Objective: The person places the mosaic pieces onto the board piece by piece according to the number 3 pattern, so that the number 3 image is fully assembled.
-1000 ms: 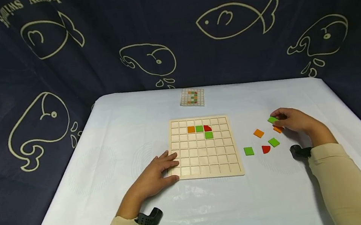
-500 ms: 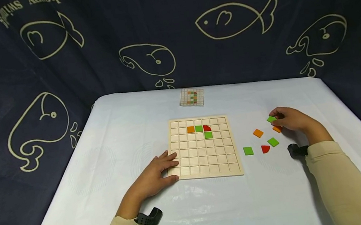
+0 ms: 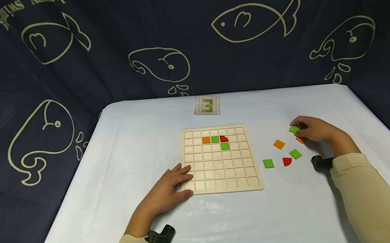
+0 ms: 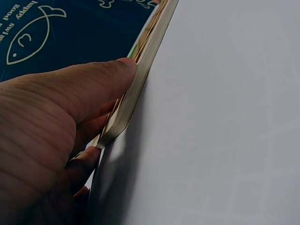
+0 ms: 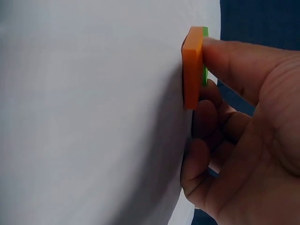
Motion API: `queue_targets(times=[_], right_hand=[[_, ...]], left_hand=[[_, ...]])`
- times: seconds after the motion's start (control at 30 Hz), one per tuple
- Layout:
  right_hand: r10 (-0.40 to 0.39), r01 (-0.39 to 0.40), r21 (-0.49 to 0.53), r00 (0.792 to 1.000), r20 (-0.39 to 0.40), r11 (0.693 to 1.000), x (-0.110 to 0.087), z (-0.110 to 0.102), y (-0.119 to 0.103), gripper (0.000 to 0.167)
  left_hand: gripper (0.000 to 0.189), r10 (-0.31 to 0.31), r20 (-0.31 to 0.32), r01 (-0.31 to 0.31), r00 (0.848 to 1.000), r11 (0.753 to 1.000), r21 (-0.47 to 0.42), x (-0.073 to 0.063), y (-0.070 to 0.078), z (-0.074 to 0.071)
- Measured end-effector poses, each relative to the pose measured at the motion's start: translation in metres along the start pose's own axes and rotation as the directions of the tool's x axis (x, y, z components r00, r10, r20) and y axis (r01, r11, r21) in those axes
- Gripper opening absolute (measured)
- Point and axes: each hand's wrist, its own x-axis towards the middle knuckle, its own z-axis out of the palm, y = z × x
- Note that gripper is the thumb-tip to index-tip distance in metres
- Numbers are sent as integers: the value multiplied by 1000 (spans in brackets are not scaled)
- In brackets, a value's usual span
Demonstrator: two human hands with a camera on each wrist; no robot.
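Note:
On the white table lies a wooden grid board [image 3: 218, 159], seen edge-on in the left wrist view. Four of its cells are not bare: an orange square tile [image 3: 206, 140], a green square tile [image 3: 215, 139], a red quarter-round tile [image 3: 223, 138] and, below the red one, another green square [image 3: 225, 146]. My left hand [image 3: 168, 186] rests spread over the board's near left corner, thumb along the edge. To the right, my right hand [image 3: 312, 128] pinches a green square tile [image 3: 294, 129]. Just under that hand is an orange tile [image 5: 191, 70], partly hidden in the head view.
Right of the board lie a loose orange tile [image 3: 279, 144], two green tiles, one [image 3: 295, 154] near the right wrist, and a red quarter-round tile [image 3: 287, 161]. A small pattern card [image 3: 207, 105] lies behind the board. A dark fish-print curtain [image 3: 108, 79] hangs behind the table.
Almost nothing moves. My right hand stays at the green tile with barely any shift, and my left hand keeps its place on the board.

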Motion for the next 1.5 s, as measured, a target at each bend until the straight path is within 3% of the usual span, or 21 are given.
queue_targets(times=[0.97, 1.5], right_hand=[[-75, 74, -16, 997, -33, 997, -7, -2, -2, 33], [-123, 125, 65, 992, -41, 990, -15, -1, -39, 37]], left_hand=[[47, -3, 4, 3, 1000, 1000, -10, 0, 3, 0], [46, -9, -3, 9, 1000, 1000, -11, 1, 3, -1]])
